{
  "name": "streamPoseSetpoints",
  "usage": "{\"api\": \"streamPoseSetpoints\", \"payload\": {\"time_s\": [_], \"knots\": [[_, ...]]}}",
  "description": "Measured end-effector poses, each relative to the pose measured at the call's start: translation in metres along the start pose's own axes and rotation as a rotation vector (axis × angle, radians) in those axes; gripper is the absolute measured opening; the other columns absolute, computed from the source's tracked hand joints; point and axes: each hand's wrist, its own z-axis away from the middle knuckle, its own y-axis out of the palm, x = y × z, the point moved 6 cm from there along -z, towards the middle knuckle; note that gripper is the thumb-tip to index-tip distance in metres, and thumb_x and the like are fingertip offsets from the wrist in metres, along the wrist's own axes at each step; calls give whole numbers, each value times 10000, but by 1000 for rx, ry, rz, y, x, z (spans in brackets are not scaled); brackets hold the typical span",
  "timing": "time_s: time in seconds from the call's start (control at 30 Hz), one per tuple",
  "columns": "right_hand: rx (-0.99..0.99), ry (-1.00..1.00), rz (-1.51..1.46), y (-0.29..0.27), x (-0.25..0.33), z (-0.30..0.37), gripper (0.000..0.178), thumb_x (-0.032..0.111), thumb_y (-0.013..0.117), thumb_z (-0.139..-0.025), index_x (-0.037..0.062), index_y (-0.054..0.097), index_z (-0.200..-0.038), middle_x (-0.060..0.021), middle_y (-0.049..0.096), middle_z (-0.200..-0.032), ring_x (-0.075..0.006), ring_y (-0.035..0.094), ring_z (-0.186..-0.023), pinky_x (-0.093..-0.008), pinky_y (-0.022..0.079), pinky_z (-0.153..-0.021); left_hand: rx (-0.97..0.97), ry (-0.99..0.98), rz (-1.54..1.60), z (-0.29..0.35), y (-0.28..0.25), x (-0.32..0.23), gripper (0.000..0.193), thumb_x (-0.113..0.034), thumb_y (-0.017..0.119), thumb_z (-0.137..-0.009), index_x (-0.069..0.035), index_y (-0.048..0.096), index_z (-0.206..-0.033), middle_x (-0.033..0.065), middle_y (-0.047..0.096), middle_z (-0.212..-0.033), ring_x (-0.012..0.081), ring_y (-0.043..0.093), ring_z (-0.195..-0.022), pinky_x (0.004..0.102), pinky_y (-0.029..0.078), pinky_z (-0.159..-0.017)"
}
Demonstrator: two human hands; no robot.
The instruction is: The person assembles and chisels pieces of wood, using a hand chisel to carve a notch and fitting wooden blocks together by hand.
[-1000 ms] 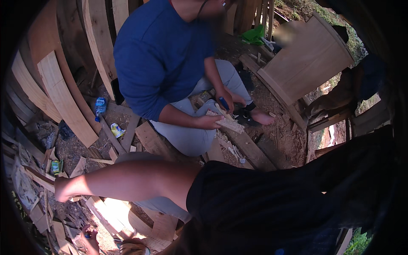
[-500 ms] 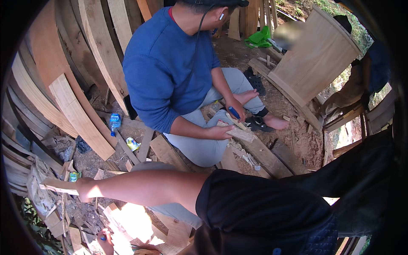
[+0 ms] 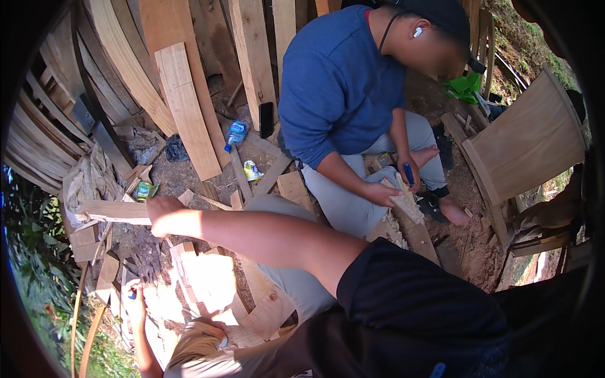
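Note:
My left forearm crosses the middle from a black sleeve, and my left hand point(image 3: 167, 215) is closed at the right end of a short piece of wood point(image 3: 113, 211). Its fingers are mostly hidden. My right hand is out of sight; only dark cloth shows on the right. Beyond my arm sits a person in a blue sweatshirt point(image 3: 343, 88) and grey trousers. That person's hands hold a blue marker-like tool point(image 3: 408, 173) and a pale, rough-edged wood piece point(image 3: 408, 206). At lower left another person's hand point(image 3: 137, 296) holds a small blue item.
Tall planks point(image 3: 189, 107) lean at the back left. A blue-labelled plastic bottle point(image 3: 236, 133), a crumpled yellow wrapper point(image 3: 252, 170) and a phone point(image 3: 266, 120) are near them. Wood offcuts point(image 3: 294, 191) and shavings litter the ground. A wooden cabinet-like piece point(image 3: 529, 135) stands tilted at right.
The view has swung, so the scene sits further right and higher. The person in blue has lowered their head toward the wood. More of the lower-left person's arm shows. My left hand stays at the wood.

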Motion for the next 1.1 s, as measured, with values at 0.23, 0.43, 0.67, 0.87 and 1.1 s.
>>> {"api": "streamPoseSetpoints", "payload": {"time_s": [0.23,0.43,0.67,0.87,1.1], "knots": [[-205,-66,-112,-40,28,-6,752,44,740,-714,-74,391,-1370,-246,630,-1149,-397,648,-1051,-438,559,-919,-119,58,68,14,-34,-24,190,-240,611,-1000,-154,631,-1168,-70,455,-663,31,364,-492,216,303,-433],[70,-59,-143,-41,-5,-10,442,100,630,-715,-64,572,-1121,-96,579,-669,-169,532,-495,-335,423,-463,-162,15,11,16,-42,-36,167,-176,635,-969,-135,698,-1118,-78,502,-659,18,434,-532,212,351,-474],[188,-173,374,10,-17,-37,458,97,555,-779,-84,530,-1198,-290,671,-1035,-402,670,-999,-457,504,-846,-340,-38,156,34,-65,11,237,-168,613,-969,-103,655,-1193,-32,607,-722,38,503,-532,220,412,-475],[325,-245,908,54,-31,-58,429,106,550,-818,-10,559,-1232,-239,669,-1155,-395,640,-1104,-469,505,-924,-297,14,85,16,-47,29,311,-176,578,-965,-117,613,-1268,-18,695,-951,37,491,-550,212,424,-514],[557,-139,905,80,-63,-64,434,102,568,-803,-56,580,-1207,-267,672,-1132,-386,658,-1079,-461,520,-885,-161,-19,-39,22,-26,44,280,-264,594,-980,-151,650,-1230,-31,668,-788,49,539,-573,234,449,-523]]}}
